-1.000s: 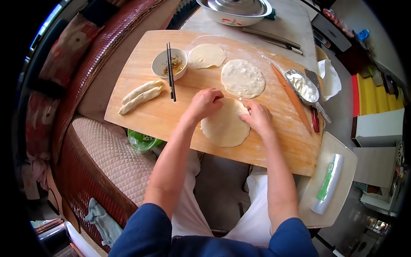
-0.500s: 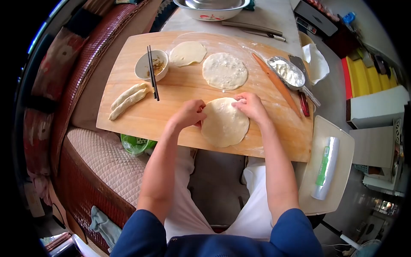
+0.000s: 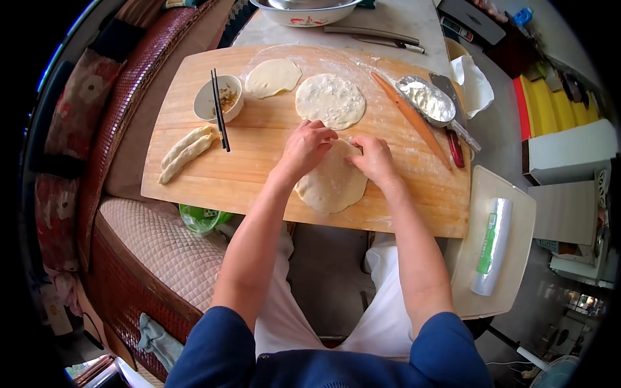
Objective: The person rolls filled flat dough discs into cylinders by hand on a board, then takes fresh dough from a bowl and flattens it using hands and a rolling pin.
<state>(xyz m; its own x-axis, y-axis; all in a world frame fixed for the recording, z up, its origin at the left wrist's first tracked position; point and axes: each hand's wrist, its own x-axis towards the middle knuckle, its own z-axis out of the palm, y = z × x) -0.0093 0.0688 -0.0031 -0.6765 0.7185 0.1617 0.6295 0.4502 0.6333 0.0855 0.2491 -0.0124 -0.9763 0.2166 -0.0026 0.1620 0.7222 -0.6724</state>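
Now the left hand point(image 3: 309, 147) is beside the right hand point(image 3: 375, 160) at the far rim of the dough round point(image 3: 331, 184)

Half a second ago the left hand was at this round's left side; it has since moved over to the far rim, close to the right. Both are thus at one short stretch of rim, so the handling seems centred there, while the nearer part lies flat. The right hand pinches the rim between thumb and fingers. The left is bent with its fingers at the rim, but I cannot tell whether they grip it.

The round lies by the middle of the near edge of the wooden board point(image 3: 239, 174), just short of that edge, leaving little room that way. Beyond the hands, a floured round point(image 3: 330, 101) lies so near that the left knuckles almost meet it. Leftward, a broad stretch of wood runs to two dough rolls point(image 3: 186, 155) by the left edge; a bowl point(image 3: 206, 100) with chopsticks point(image 3: 218, 110) across it stands toward the far left corner. Rightward, a narrower stretch ends at the slanting rolling pin point(image 3: 414, 123), with a metal scoop point(image 3: 444, 115) of flour point(image 3: 427, 101) beyond.
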